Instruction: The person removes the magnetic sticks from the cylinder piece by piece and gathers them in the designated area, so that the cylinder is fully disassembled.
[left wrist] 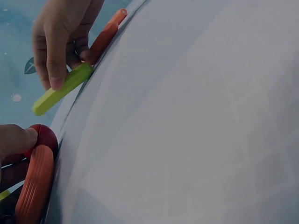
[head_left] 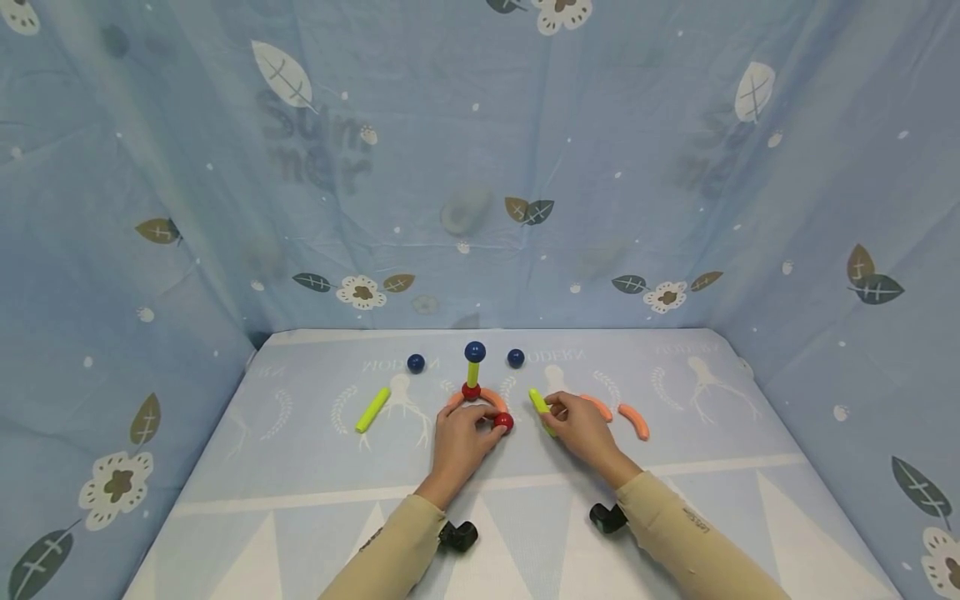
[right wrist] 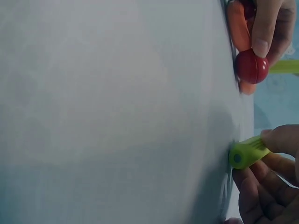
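My left hand (head_left: 460,440) grips a red ball (head_left: 504,422) with thumb and fingers. Curved orange pieces (head_left: 493,399) lie between that ball and another red ball (head_left: 471,391) behind it. From the rear ball a yellow-green rod (head_left: 473,374) stands upright, topped by a blue ball (head_left: 475,352). To the right, my right hand (head_left: 582,427) pinches a second yellow-green stick (head_left: 538,401); in the right wrist view its end (right wrist: 237,158) has a dark round spot. The left hand's palm side and part of the orange pieces are hidden.
Two loose blue balls (head_left: 416,363) (head_left: 516,358) lie behind. A yellow-green stick (head_left: 372,410) rests at left. Right of the right hand are two curved orange pieces (head_left: 597,407) (head_left: 634,422). Patterned blue cloth (head_left: 480,167) hangs around the table (head_left: 285,467).
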### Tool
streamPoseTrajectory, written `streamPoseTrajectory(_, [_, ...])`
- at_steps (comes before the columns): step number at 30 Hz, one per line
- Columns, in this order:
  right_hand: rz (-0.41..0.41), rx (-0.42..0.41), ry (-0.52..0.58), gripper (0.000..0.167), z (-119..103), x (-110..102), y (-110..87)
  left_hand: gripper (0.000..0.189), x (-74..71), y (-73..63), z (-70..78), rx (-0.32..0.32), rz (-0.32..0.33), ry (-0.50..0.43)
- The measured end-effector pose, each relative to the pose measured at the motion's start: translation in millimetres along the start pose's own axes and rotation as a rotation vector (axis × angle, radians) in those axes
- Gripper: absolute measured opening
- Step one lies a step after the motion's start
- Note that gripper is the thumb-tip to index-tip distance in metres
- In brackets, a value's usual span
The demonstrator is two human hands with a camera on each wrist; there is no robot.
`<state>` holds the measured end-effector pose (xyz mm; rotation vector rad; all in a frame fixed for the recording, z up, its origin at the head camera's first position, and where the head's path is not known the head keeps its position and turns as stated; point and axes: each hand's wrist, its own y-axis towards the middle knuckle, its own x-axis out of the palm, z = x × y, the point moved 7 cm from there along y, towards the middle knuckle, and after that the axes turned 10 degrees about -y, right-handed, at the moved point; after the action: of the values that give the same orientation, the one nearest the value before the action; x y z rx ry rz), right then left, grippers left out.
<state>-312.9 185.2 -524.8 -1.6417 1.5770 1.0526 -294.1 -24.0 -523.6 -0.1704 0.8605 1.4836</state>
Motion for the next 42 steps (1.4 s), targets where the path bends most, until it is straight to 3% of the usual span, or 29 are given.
streamPoseTrajectory(17, [0.034,-0.043,-0.186,0.030,6.2,-2.9,3.4,0.025,1.5,-0.3,-1.8,-0.002,-0.004,0.006])
streamPoseTrajectory(28, [0.034,-0.019,-0.197,0.028,5.8,-3.6,4.1,0.025,0.0,-0.4,0.2,0.023,0.018,-0.006])
streamPoseTrajectory(42, [0.068,-0.018,-0.196,0.030,6.8,-4.8,3.2,0.026,0.2,-0.3,0.8,0.006,0.006,-0.004])
